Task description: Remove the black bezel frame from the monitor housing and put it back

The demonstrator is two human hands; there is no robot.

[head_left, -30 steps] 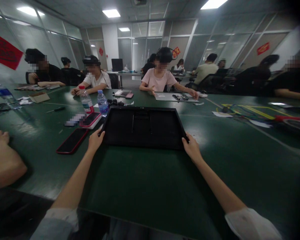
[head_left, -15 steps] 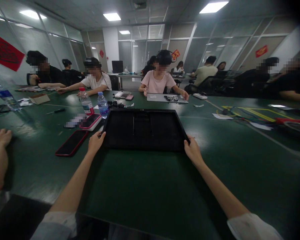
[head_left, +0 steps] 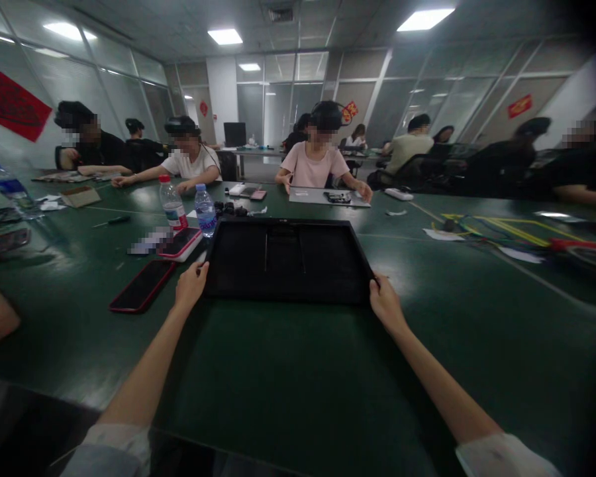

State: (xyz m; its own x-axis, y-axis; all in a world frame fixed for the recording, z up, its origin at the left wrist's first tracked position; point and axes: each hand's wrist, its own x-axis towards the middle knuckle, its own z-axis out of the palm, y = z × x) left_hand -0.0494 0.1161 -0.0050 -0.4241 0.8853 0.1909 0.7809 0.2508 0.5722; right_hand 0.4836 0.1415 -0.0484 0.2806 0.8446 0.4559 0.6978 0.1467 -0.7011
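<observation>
A black rectangular shell [head_left: 284,265], shallow like a tray with a raised rim, lies in front of me on the green table. Two thin upright lines and a small slot show on its inner face. My left hand [head_left: 191,283] is closed around its near left edge. At the near right edge, my right hand [head_left: 386,303] grips the rim with the thumb on top. The fingers under the rim are hidden. Just left of my left hand lies a dark phone with a red edge [head_left: 142,286].
Beyond that phone are a pink-edged phone [head_left: 179,242], a red-capped bottle [head_left: 171,204] and a blue-capped bottle [head_left: 206,212]. A screwdriver [head_left: 116,220] lies further left. A neighbour's hand holds a phone [head_left: 4,242] at the left edge. Across the table a person handles a grey panel [head_left: 310,195].
The neighbour's hand at the left has drawn back, and a phone now shows there. My hands and the black shell have hardly moved.
</observation>
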